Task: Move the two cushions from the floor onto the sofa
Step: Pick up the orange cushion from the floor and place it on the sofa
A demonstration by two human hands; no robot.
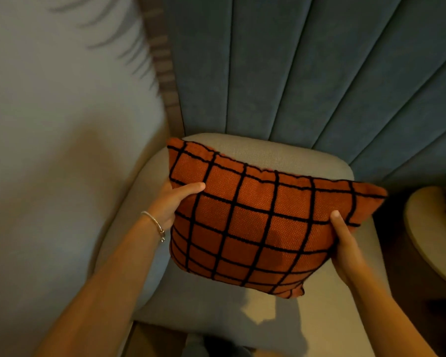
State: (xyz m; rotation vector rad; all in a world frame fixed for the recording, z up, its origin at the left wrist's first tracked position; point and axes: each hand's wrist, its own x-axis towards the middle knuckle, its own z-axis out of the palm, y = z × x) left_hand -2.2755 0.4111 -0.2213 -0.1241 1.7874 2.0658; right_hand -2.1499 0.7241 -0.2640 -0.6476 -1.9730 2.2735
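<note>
An orange cushion (258, 217) with a black grid pattern is held just above the seat of a pale grey sofa (211, 313), close to its rounded backrest. My left hand (170, 202) grips the cushion's left edge, thumb laid across the front, a thin bracelet on the wrist. My right hand (345, 246) clasps the cushion's right edge, thumb on the front. The cushion tilts, its top edge leaning towards the backrest. Only one cushion is in view.
A blue-grey panelled wall (319, 73) rises behind the sofa. A white curtain (49, 124) hangs on the left. At the right edge stands a round pale table or seat (428, 228) over dark floor.
</note>
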